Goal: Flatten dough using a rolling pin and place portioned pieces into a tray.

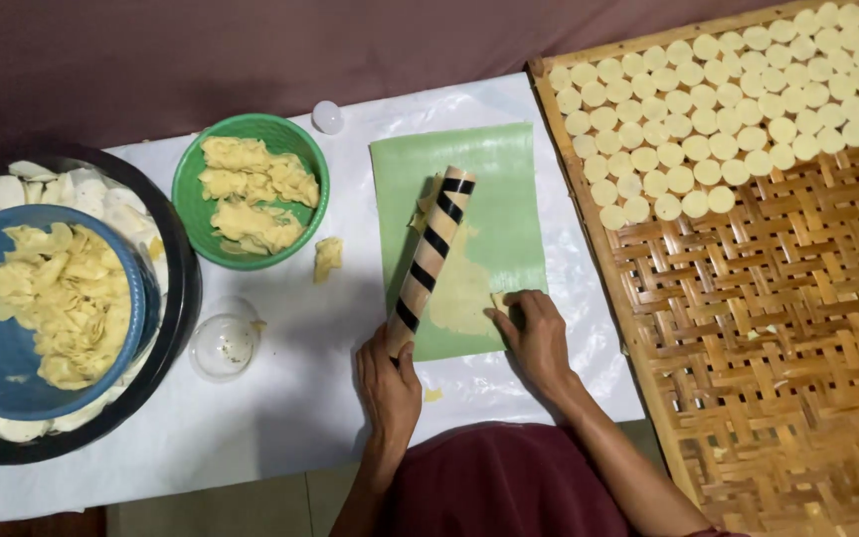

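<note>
Head view: my left hand (387,383) wraps around the near end of the striped rolling pin (430,261), which lies tilted across the green mat (494,189) on the surface. My right hand (534,333) rests flat, fingers together, pressing the mat's near edge beside the thin dough sheet (461,293). A green bowl (189,194) of dough scraps sits left; a woven tray (797,338) with small rounds sits right.
</note>
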